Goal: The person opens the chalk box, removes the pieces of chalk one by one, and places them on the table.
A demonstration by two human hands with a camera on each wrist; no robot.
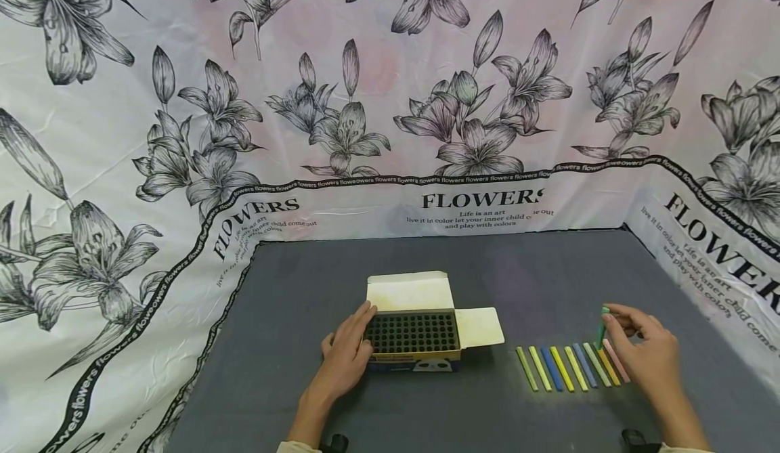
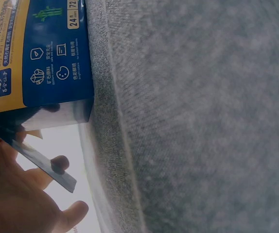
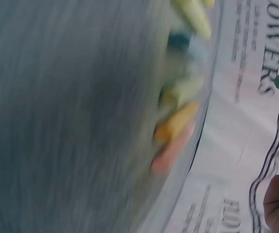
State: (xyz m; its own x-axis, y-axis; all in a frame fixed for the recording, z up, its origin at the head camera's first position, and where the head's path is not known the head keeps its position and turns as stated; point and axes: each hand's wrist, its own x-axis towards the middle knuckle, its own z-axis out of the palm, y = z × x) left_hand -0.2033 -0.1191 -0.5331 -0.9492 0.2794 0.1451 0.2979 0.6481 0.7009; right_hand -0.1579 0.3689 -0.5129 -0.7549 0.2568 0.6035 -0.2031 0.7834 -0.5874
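An open chalk box (image 1: 414, 357), its black insert full of round holes, sits mid-table with its lid raised at the back and a flap out to the right. My left hand (image 1: 346, 353) holds the box's left end. The left wrist view shows its blue and yellow printed side and fingers beside a folded-out flap (image 2: 47, 167). My right hand (image 1: 648, 348) pinches a green chalk stick (image 1: 602, 329), nearly upright, above the right end of a row of chalk sticks (image 1: 571, 368). In the right wrist view, the green stick's end shows at the right edge.
The row holds several sticks in green, yellow, blue, orange and pink, lying side by side on the dark grey tabletop (image 1: 463, 412). Flower-printed white cloth (image 1: 365, 209) stands up behind the table and along both sides.
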